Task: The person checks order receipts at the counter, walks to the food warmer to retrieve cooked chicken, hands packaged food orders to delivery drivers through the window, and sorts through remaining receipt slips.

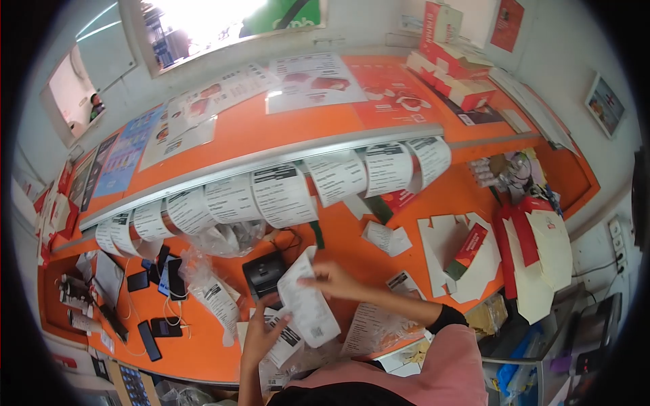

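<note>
Right hand point(332, 279) pinches the top of a white label point(308, 304) above the orange table point(352, 237). Left hand point(261, 335) grips its lower edge and further labels. Printer point(264, 274) sits just behind.

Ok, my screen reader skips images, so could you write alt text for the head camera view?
Two hands hold a long printed receipt over an orange counter, the right hand at its top and the left hand below. A row of printed slips hangs from a shelf edge above, by a small black printer.
</note>
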`<state>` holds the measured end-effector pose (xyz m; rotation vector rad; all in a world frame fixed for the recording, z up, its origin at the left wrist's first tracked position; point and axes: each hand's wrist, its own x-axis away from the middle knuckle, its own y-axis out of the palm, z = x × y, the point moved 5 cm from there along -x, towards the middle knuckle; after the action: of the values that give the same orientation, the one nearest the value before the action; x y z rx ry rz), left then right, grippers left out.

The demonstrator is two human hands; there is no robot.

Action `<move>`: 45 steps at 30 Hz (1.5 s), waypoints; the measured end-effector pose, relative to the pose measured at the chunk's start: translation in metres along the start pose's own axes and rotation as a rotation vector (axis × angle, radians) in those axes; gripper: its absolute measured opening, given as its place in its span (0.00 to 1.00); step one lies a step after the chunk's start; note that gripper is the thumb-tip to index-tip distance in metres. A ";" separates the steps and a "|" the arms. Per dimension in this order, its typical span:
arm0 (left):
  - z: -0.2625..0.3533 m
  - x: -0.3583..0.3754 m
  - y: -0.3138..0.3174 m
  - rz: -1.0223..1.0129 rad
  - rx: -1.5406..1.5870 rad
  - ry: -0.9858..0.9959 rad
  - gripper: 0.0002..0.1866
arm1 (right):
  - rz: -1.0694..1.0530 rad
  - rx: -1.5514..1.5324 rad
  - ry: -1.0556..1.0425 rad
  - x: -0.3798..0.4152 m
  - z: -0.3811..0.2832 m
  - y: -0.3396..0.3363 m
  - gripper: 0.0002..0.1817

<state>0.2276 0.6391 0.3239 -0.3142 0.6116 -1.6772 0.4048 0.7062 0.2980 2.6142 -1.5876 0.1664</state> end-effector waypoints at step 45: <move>0.015 0.055 -0.133 0.694 1.121 -0.229 0.11 | 0.666 1.504 -0.604 0.009 -0.169 -0.112 0.24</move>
<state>0.1143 0.5960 0.4030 0.4723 -0.4091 -1.0583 0.4993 0.7701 0.4660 2.8047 -3.5783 1.0452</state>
